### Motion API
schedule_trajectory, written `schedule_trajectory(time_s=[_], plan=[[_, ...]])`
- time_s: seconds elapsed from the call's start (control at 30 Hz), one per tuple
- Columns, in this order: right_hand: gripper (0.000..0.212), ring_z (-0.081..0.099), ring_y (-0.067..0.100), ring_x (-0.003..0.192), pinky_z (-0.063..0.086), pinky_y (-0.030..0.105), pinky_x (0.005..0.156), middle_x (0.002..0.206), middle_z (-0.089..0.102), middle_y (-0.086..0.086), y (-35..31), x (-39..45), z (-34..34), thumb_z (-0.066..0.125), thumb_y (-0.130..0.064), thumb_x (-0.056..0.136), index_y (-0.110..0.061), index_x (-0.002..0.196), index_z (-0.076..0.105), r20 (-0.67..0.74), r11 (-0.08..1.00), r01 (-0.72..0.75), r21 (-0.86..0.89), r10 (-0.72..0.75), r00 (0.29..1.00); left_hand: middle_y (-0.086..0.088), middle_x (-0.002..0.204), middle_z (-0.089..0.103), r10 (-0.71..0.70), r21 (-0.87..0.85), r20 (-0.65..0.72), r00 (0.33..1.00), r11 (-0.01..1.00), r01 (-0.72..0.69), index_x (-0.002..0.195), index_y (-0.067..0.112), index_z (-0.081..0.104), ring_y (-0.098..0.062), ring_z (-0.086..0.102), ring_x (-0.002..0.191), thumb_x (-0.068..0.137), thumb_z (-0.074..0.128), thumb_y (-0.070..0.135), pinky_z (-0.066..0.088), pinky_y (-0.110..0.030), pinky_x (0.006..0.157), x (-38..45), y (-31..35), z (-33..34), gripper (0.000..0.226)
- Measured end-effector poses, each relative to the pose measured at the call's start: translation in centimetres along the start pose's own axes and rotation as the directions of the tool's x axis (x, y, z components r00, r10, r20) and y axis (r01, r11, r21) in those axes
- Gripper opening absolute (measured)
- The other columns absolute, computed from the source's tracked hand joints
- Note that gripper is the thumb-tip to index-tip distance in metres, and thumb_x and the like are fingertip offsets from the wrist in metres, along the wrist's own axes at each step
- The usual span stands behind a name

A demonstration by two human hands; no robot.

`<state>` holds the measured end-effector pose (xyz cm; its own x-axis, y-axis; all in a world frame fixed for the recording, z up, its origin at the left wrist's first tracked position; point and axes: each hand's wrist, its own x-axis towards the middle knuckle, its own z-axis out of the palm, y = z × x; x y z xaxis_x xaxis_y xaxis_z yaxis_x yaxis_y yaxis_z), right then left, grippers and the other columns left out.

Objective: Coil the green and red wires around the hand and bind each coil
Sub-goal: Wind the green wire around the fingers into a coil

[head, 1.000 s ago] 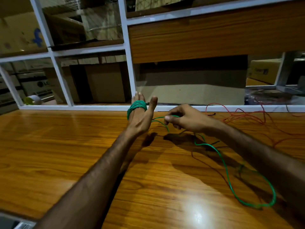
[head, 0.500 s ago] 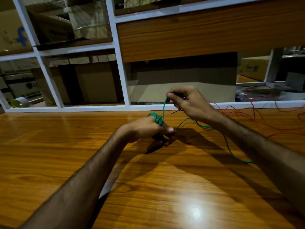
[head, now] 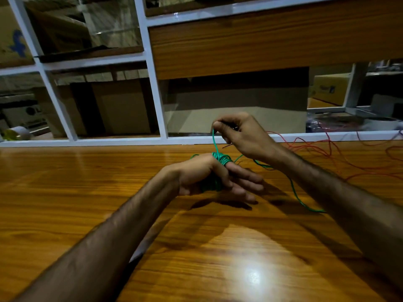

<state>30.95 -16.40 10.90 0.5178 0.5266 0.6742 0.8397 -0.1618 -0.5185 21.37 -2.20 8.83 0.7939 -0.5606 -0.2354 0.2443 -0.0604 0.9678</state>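
Several turns of green wire [head: 221, 158] are wound around the fingers of my left hand [head: 209, 177], which lies on its side just above the table with fingers pointing right. My right hand [head: 239, 134] hovers above it and pinches the green wire, pulling a strand up from the coil. The loose green tail runs right and down under my right forearm, showing again at its near edge. A tangle of red wire [head: 327, 149] lies spread on the table at the far right, untouched.
The wooden table [head: 65, 192] ends at a white-framed glass partition [head: 157, 105] just beyond my hands. Cardboard boxes [head: 122, 107] stand behind the glass. A tape roll [head: 16, 134] sits at the far left behind the frame.
My left hand turned from upright to lying sideways with fingers pointing right. My right hand rose above it, pulling the green wire up; more of the loose tail was drawn in.
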Motion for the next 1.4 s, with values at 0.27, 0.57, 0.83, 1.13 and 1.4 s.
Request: schedule_trajectory(time_s=[0.27, 0.57, 0.83, 1.13, 1.4], plan=[[0.012, 0.056, 0.014, 0.077, 0.044, 0.028, 0.062, 0.087, 0.064, 0.012, 2.7, -2.8, 2.3, 0.056, -0.007, 0.097, -0.002, 0.100, 0.067, 0.380, 0.927, -0.336, -0.168, 0.375, 0.846, -0.026, 0.151, 0.054, 0.454, -0.518, -0.115, 0.884, 0.731, -0.443, 0.147, -0.006, 0.051, -0.043, 0.052, 0.140, 0.094, 0.024, -0.011, 0.050, -0.037, 0.113, -0.1, 1.8, 0.8, 0.060], [0.030, 0.051, 0.002, 0.053, 0.042, 0.021, 0.055, 0.075, 0.063, -0.002, -1.8, -2.1, 4.4, 0.043, -0.030, 0.110, -0.013, 0.095, 0.063, 0.555, 0.929, -0.339, -0.147, 0.361, 0.749, 0.003, 0.135, 0.061, 0.491, 0.212, -0.746, 0.451, 0.816, -0.537, 0.131, 0.020, 0.064, -0.012, 0.056, 0.124, 0.107, 0.048, 0.044, 0.039, -0.032, 0.113, 0.2, 1.0, -3.5, 0.038], [0.031, 0.047, 0.011, 0.057, 0.041, 0.033, 0.055, 0.066, 0.055, -0.001, -3.6, -1.0, 2.8, 0.052, -0.038, 0.105, -0.024, 0.083, 0.069, 0.383, 0.980, -0.166, -0.113, 0.197, 0.902, 0.002, 0.073, 0.063, 0.550, 0.541, -0.683, 0.480, 0.823, -0.172, 0.134, 0.012, 0.062, -0.007, 0.056, 0.069, 0.092, 0.022, 0.085, 0.054, -0.056, 0.090, -0.3, -0.1, -3.4, 0.093], [0.013, 0.061, -0.003, 0.057, 0.045, 0.016, 0.054, 0.063, 0.066, -0.021, -3.3, -0.5, 0.8, 0.067, -0.026, 0.098, -0.024, 0.087, 0.073, 0.214, 0.999, -0.033, -0.005, 0.033, 0.976, -0.018, 0.143, 0.063, 0.395, 0.287, -0.525, 0.754, 0.916, -0.280, 0.147, 0.013, 0.055, -0.030, 0.061, 0.135, 0.100, 0.005, 0.075, 0.039, -0.051, 0.122, 0.0, 0.0, -3.0, 0.093], [0.019, 0.056, 0.007, 0.055, 0.043, 0.025, 0.052, 0.060, 0.063, -0.003, -0.9, -0.4, 0.2, 0.076, -0.036, 0.089, -0.022, 0.078, 0.074, 0.094, 0.999, -0.024, -0.038, 0.028, 0.995, -0.031, 0.129, 0.067, 0.223, -0.106, -0.085, 0.971, 0.967, -0.232, 0.137, -0.008, 0.057, -0.041, 0.064, 0.126, 0.077, 0.028, 0.095, 0.048, -0.047, 0.115, -0.2, 0.1, -2.2, 0.123]])
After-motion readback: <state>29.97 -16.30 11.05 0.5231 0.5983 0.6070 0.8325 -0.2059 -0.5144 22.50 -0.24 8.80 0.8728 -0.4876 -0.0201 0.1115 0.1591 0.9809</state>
